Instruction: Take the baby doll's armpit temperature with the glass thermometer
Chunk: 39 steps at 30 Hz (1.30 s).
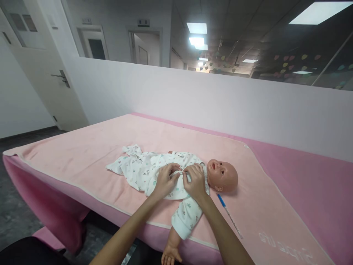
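A baby doll (224,176) lies on its back, its head to the right. It wears a white printed top (185,220) and matching trousers (138,172). Both of my hands meet over the doll's chest. My left hand (164,180) pinches a thin white strip of cloth (176,173), which looks like a tie of the top. My right hand (195,180) has its fingers closed at the other end of that strip. One doll arm (173,246) hangs over the table's near edge. The exact grip between my fingertips is partly hidden.
A thermometer-like stick with a blue end (221,200) lies near the doll's head, beside my right forearm. The pink blanket (91,147) covers the table over a darker pink cloth (317,184). Behind stand a white wall (209,103) with a window above and a door (41,66).
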Each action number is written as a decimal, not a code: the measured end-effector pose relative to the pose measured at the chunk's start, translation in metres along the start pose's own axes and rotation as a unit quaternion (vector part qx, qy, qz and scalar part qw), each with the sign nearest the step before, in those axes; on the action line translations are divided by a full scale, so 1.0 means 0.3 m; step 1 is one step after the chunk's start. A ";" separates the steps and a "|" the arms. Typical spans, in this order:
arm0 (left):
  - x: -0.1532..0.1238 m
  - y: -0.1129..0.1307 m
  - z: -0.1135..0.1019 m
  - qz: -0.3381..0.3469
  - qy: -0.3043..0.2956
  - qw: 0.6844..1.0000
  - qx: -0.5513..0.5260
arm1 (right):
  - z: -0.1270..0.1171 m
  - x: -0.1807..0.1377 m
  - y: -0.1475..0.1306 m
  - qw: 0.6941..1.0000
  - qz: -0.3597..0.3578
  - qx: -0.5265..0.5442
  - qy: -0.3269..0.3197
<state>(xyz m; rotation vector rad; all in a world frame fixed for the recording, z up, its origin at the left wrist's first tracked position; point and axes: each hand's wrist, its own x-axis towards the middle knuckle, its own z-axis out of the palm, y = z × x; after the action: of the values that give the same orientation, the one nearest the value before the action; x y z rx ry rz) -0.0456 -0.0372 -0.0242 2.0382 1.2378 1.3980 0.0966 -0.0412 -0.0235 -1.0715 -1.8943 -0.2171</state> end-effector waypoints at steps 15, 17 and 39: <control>0.012 -0.010 -0.004 -0.023 -0.020 0.997 -0.075 | 0.001 -0.003 0.002 1.000 -0.001 0.026 0.003; 0.011 -0.004 -0.005 -0.025 -0.022 0.995 -0.098 | 0.002 -0.003 0.002 1.000 -0.003 0.028 -0.002; -0.009 0.036 -0.003 0.036 -0.038 0.994 0.100 | 0.005 -0.001 0.002 1.000 -0.012 0.023 0.001</control>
<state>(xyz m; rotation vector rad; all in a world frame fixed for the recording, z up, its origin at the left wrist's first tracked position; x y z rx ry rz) -0.0417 -0.0455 -0.0176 2.2682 1.3302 1.2591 0.0963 -0.0402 -0.0248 -1.0176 -1.9031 -0.1868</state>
